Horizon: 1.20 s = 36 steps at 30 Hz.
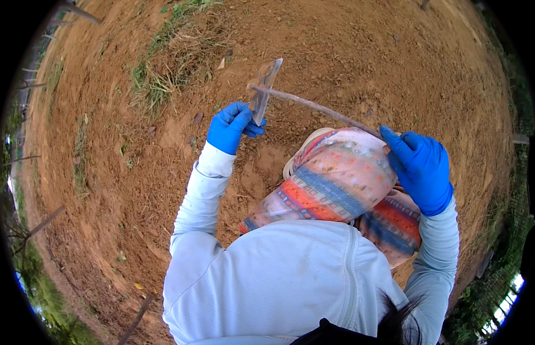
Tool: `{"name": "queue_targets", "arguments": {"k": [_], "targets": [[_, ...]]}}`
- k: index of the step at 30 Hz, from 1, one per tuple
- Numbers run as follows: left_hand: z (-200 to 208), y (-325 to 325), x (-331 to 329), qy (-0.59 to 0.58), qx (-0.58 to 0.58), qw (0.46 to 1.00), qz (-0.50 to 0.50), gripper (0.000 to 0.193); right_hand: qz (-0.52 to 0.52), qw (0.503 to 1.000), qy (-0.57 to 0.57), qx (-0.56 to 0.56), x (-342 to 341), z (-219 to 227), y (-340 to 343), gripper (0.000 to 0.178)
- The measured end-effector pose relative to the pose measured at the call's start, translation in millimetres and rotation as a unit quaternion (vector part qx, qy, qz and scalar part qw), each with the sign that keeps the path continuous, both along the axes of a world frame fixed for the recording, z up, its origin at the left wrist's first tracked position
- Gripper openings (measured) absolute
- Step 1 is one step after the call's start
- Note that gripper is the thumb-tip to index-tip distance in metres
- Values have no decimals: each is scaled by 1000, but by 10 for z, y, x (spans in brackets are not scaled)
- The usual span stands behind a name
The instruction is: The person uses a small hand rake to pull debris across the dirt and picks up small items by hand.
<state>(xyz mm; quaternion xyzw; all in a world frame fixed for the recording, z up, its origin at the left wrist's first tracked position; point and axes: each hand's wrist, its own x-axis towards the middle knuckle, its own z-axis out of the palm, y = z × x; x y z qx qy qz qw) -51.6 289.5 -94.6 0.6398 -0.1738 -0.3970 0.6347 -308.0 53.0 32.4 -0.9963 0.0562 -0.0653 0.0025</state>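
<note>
A hoe with a flat grey metal blade (266,86) and a thin, slightly bent wooden handle (319,107) is held up above the soil, just in front of my knees. In a blue glove, my left hand (233,122) pinches the lower end of the blade between thumb and fingers. My right hand (418,164), gloved in blue too, is closed round the far end of the handle near my knee; its fingers hide that end. The handle slants from the blade down to the right.
Brown bare soil (164,190) spreads all around. A heap of dry and green grass (181,52) lies ahead on the left. My bent legs in patterned trousers (342,172) are close beneath the handle. Wooden stakes (46,221) stand along the left edge.
</note>
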Motion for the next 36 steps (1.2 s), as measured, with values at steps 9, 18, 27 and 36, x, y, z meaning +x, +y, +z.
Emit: {"name": "queue_targets", "arguments": {"k": [9, 18, 27, 36], "targets": [[-4, -185, -217, -219, -88, 967, 100, 37, -131, 985, 14, 109, 69, -120, 31, 34], [90, -967, -838, 106, -249, 960, -66, 61, -105, 977, -63, 173, 572, -312, 242, 19], [-589, -720, -133, 221, -272, 936, 20, 26, -58, 948, -212, 231, 665, -151, 55, 36], [-2355, 747, 163, 306, 141, 937, 89, 23, -101, 953, -75, 277, 321, -234, -109, 38]]}}
